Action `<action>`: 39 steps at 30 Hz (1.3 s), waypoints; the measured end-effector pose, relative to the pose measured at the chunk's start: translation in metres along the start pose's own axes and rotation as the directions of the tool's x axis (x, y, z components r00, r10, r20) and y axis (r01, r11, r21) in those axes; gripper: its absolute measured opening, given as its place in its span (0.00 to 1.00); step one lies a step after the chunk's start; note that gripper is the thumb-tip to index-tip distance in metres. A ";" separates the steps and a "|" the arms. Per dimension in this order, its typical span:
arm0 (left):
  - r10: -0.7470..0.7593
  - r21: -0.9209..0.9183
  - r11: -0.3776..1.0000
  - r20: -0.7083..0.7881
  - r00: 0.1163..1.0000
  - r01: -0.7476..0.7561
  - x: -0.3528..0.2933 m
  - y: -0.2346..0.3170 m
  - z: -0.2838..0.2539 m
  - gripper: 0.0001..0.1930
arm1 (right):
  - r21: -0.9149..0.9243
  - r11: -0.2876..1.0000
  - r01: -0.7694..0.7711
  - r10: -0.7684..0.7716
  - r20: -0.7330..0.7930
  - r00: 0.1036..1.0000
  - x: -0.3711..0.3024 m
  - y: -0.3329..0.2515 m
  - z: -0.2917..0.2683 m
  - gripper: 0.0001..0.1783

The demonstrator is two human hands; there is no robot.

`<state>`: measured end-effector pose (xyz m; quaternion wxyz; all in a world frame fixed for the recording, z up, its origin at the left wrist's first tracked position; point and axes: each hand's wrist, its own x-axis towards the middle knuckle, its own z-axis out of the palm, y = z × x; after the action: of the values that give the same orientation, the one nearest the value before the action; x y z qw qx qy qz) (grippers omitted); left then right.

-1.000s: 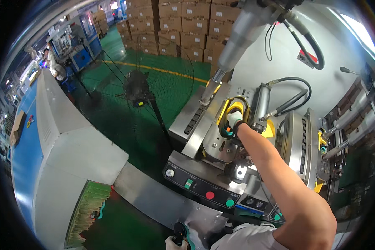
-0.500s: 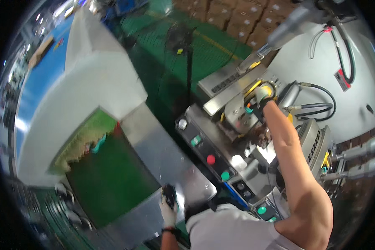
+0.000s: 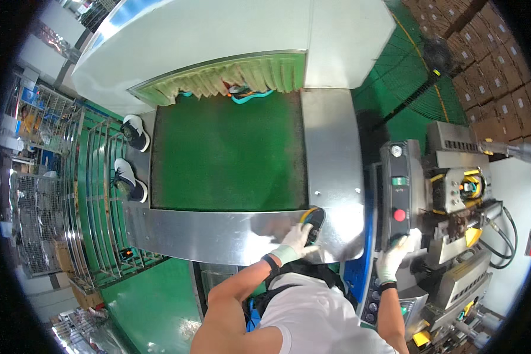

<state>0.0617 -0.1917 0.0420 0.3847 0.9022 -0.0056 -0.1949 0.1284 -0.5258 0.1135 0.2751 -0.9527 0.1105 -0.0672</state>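
My left hand (image 3: 295, 243), in a pale glove with a dark band at the wrist, grips a dark shoe (image 3: 316, 224) at the right corner of the steel table edge (image 3: 230, 236). A yellow and pale rim shows on the shoe; the gloved fingers hide part of it. My right hand (image 3: 390, 261), gloved too, rests at the near end of the grey control panel (image 3: 400, 194), fingers stretched over a green button that they mostly cover. Beyond it, the press machine (image 3: 451, 192) holds a partly hidden piece with orange and teal parts (image 3: 469, 187).
A green conveyor belt (image 3: 230, 153) runs under a fringed curtain (image 3: 218, 78), where a teal-soled shoe (image 3: 251, 96) pokes out. Two dark-and-white shoes (image 3: 130, 180) stand on the left ledge beside a metal rack (image 3: 91, 194). A stand fan (image 3: 436, 56) and stacked cartons (image 3: 489, 76) are far right.
My view has swung toward the conveyor. My right hand has come out of the press machine and back to the control panel. My left hand still holds the shoe by the table corner.
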 end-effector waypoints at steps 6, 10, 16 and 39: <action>0.052 -0.165 0.984 -0.055 0.997 -0.060 0.041 -0.149 -0.106 0.30 | -0.496 0.851 0.172 -0.132 0.116 0.984 0.010 0.021 -0.004 0.56; -0.204 -0.125 0.979 -0.552 0.808 0.162 0.089 -0.282 -0.219 0.20 | -0.386 0.914 0.124 -0.098 0.086 0.991 -0.043 -0.033 -0.008 0.49; -0.148 0.116 0.891 -0.840 0.522 0.438 0.148 -0.425 -0.424 0.26 | -0.516 0.835 -0.192 0.324 0.178 0.929 -0.141 0.009 0.008 0.45; 0.374 0.564 0.764 -0.783 0.496 0.314 0.160 -0.490 -0.502 0.11 | -0.406 0.688 -0.601 0.723 0.308 0.618 -0.270 0.057 -0.024 0.20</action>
<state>0.3194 0.4750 -0.0398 0.0024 0.9460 0.1046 0.3069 -0.1473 -0.5179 0.0846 0.1686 -0.8583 0.3988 0.2752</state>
